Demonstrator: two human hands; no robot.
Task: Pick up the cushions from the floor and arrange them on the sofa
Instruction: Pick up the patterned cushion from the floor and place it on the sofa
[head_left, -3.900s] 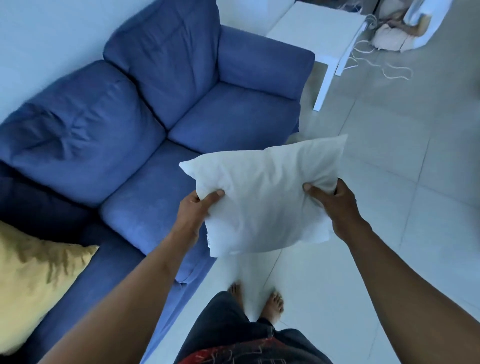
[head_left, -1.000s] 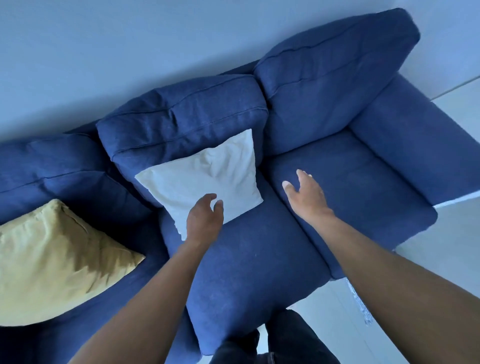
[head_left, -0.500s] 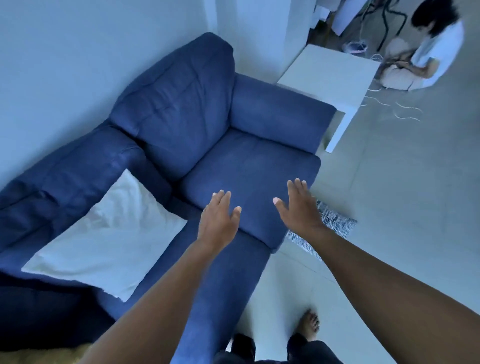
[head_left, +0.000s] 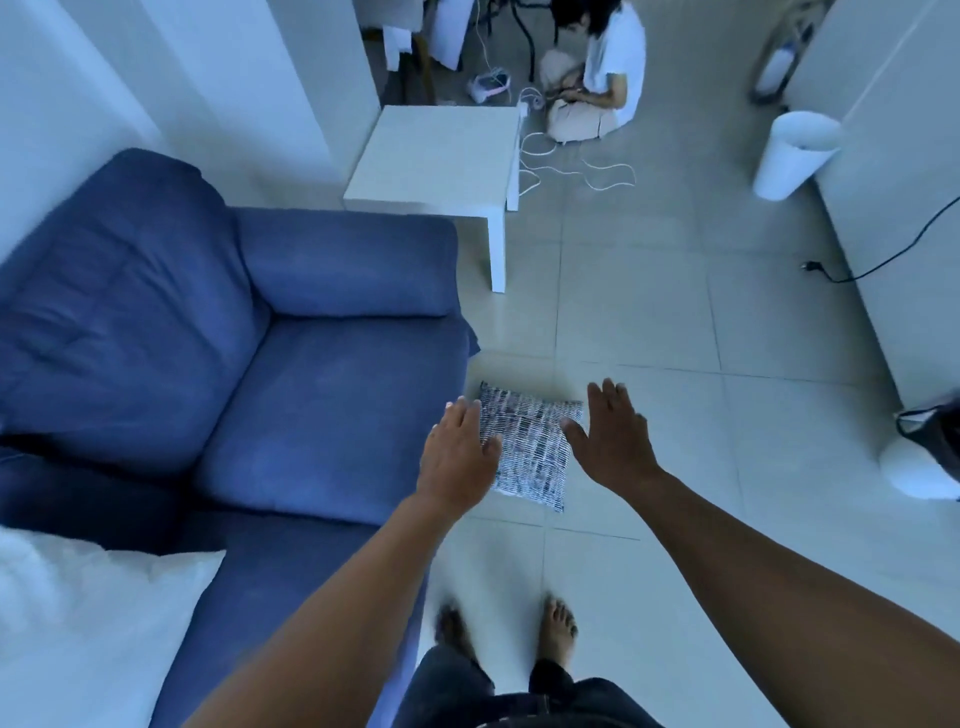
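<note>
From the head camera, looking down, the blue sofa (head_left: 249, 364) fills the left half of the room, and everything else is best placed against it. A patterned cushion (head_left: 530, 447), white with dark dashes, lies flat on the tiled floor (head_left: 649, 322) just off the sofa's front right corner, beside the seat edge. A white cushion (head_left: 88, 623) sits on the sofa seat at the near left end, cut off by the frame edge.

Both bare arms reach out over the floor in front of the sofa. The left hand (head_left: 457, 457) hangs above the patterned cushion's sofa-side edge, palm down, fingers spread loosely and holding nothing. The right hand (head_left: 613, 441) hangs above the cushion's far side, fingers splayed wide, also empty. Whether either hand touches the fabric cannot be told; they seem to be above it.

The person's bare feet (head_left: 556, 623) stand on the tiles just beside the sofa's front edge. Past the sofa's armrest stands a small white table (head_left: 431, 156). Beyond that table another person (head_left: 608, 67) sits on the floor among loose white cables (head_left: 571, 166). Well away from the sofa, a white bin (head_left: 795, 150) stands near a white cabinet (head_left: 893, 182).
</note>
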